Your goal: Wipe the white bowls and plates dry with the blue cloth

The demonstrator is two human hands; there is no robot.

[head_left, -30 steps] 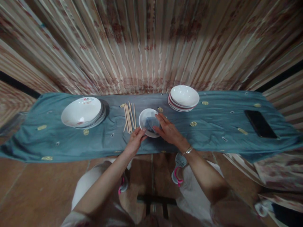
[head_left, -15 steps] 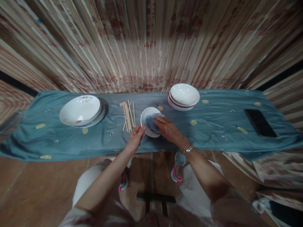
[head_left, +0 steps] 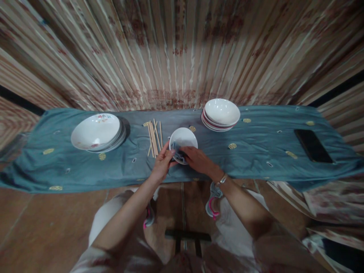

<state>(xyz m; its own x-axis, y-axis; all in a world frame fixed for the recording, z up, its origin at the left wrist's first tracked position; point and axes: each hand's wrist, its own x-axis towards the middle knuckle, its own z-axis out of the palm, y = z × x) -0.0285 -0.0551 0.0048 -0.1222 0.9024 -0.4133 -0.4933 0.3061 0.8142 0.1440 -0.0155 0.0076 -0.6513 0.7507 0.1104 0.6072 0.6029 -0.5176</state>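
The left hand (head_left: 162,161) clamps a small round white bowl (head_left: 185,136) at eight o'clock, mid-table (head_left: 256,159), beside pale wooden chopsticks (head_left: 154,140) at nine. The right hand (head_left: 197,158), at four o'clock, bunches a blue-grey cloth (head_left: 176,153) inside at seven.

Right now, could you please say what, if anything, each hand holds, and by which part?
The left hand grips the small white bowl by its near-left rim; the right hand holds a blue-grey cloth inside it, the gripped part unclear.

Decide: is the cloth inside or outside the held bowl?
Inside: the cloth shows within the rim of the bowl, against the right hand.
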